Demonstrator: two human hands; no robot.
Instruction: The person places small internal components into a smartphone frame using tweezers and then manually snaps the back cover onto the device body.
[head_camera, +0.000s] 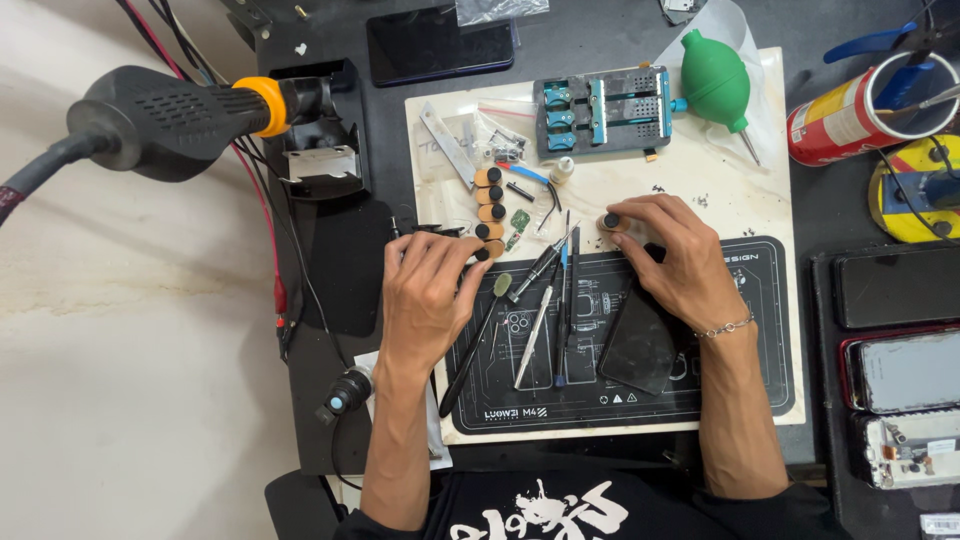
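Head view shows both forearms reaching up from the bottom edge onto the dark work mat (770, 330). I see the left hand (428, 295) palm down with fingers curled, its fingertips at the lower end of a column of round tan-and-black screwdriver-type caps (490, 210); the thumb and forefinger appear pressed together on the lowest cap (484, 254), though the contact itself is hard to make out. I see the right hand (672, 262) palm down, a bracelet at the wrist, its thumb and forefinger pinching a single round cap (611, 221) just above the mat's upper edge. A dark phone back panel (637, 345) lies on the mat directly below the right palm, partly covered by it. Between the hands lie tweezers and thin drivers (555, 300), fanned out, with a small brush (478, 335) beside the left hand. Farther up sit a blue board holder (603, 108) and a green air blower (714, 80). A hot-air handpiece (180, 115) rests at the left, well apart. Phones (898, 370) at the right edge are cut off by the frame.
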